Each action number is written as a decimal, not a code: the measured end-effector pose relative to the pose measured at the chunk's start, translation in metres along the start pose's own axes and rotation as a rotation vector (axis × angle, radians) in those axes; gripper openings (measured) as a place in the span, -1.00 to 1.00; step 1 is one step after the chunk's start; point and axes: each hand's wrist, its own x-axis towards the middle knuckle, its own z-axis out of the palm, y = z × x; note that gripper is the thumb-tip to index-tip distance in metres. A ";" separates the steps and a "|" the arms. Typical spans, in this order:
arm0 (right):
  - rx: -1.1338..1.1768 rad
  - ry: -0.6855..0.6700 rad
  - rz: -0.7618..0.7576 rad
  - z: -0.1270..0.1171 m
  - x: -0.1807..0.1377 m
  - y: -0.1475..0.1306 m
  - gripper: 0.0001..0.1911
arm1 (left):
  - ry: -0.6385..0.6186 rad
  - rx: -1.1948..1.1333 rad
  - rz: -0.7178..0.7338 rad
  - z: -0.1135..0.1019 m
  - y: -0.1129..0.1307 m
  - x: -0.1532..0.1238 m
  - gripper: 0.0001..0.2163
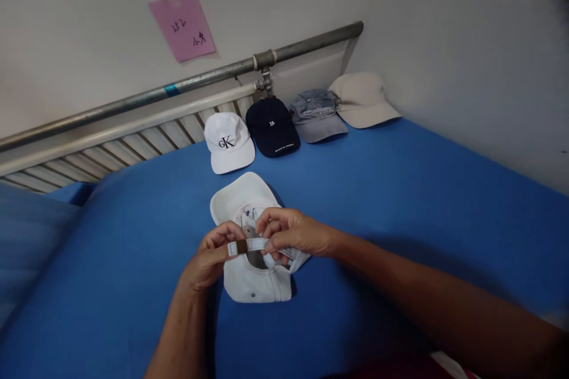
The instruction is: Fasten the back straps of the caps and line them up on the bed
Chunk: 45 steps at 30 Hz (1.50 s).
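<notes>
A pale, nearly white baseball cap lies on the blue surface, its brim pointing away from me. Across its back opening runs an adjustment strap with a brown keeper. My left hand pinches the strap's left end beside the keeper. With thumb and fingers closed, my right hand grips the strap farther right. The fingers of both hands partly cover the cap's inside.
Beyond stand a white cap, a navy cap, a grey cap and a beige cap in a row. Behind them are a radiator and a metal pipe. A pink paper hangs on the wall.
</notes>
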 end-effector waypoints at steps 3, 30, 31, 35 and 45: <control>-0.028 -0.010 -0.015 0.003 0.000 0.000 -0.74 | -0.042 -0.001 -0.027 0.000 -0.001 0.000 -0.77; -0.168 0.030 -0.138 0.014 -0.003 0.005 -0.86 | -0.105 0.028 -0.145 0.004 -0.001 0.000 -0.76; -0.178 0.046 -0.133 0.013 -0.002 0.006 -0.86 | -0.091 0.036 -0.134 0.005 -0.001 0.000 -0.76; -0.146 0.098 -0.130 0.005 0.000 0.006 -0.85 | -0.030 0.054 -0.045 0.005 0.004 -0.002 -0.78; -0.250 0.102 -0.196 0.010 -0.008 -0.001 -0.92 | -0.117 0.337 0.128 0.011 0.028 -0.021 -0.67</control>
